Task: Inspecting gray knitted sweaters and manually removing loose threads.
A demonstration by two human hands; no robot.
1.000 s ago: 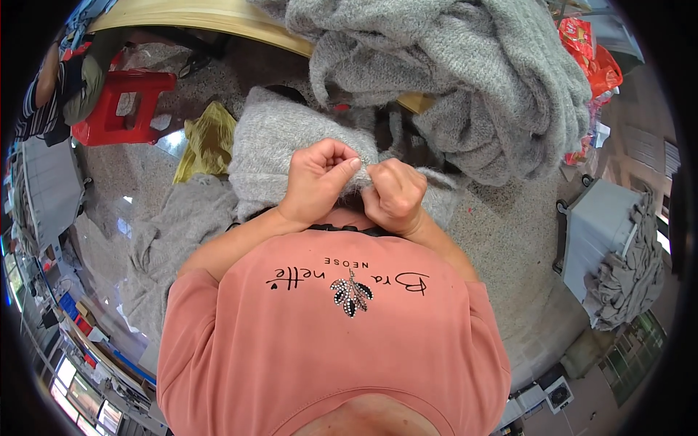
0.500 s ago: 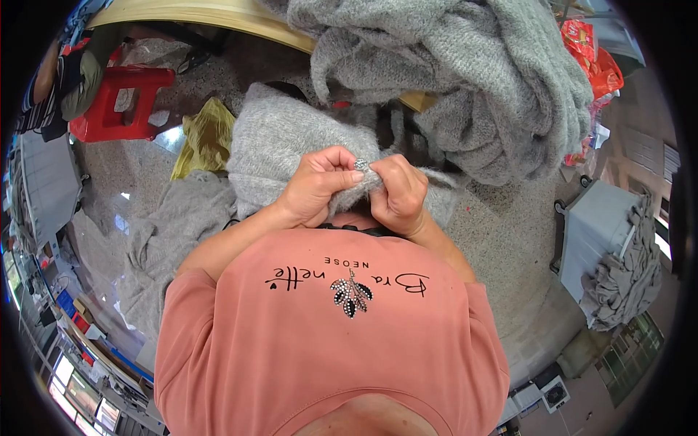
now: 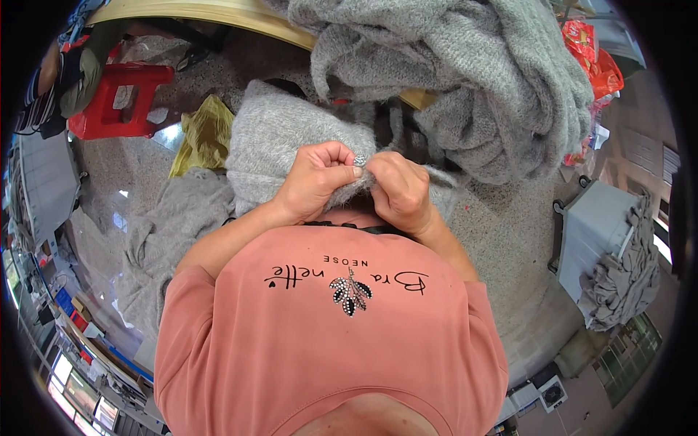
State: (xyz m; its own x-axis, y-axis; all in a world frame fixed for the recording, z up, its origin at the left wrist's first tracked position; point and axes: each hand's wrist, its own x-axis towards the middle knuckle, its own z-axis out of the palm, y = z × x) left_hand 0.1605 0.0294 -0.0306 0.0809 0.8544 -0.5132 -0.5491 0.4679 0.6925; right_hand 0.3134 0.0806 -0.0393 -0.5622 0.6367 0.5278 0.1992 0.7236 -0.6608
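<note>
A fuzzy light-grey knitted garment (image 3: 280, 134) lies spread across my lap. At its near edge my left hand (image 3: 316, 178) is closed, thumb and forefinger pinching a small shiny silver button (image 3: 359, 160) against the knit. Close beside it, my right hand (image 3: 400, 190) is closed too, its fingertips curled together at the garment's edge. Whatever those right fingertips grip is too small or hidden to make out.
A large heap of grey knitwear (image 3: 451, 65) covers the table (image 3: 211, 13) ahead. To the left are a yellow plastic bag (image 3: 202, 138), a red stool (image 3: 120, 102) beside a seated person, and more grey knits (image 3: 174, 232). A wheeled bin (image 3: 592, 240) stands right.
My right hand has shifted slightly and turned at the wrist, its fingertips a little closer to the silver button. My left hand keeps its pinch.
</note>
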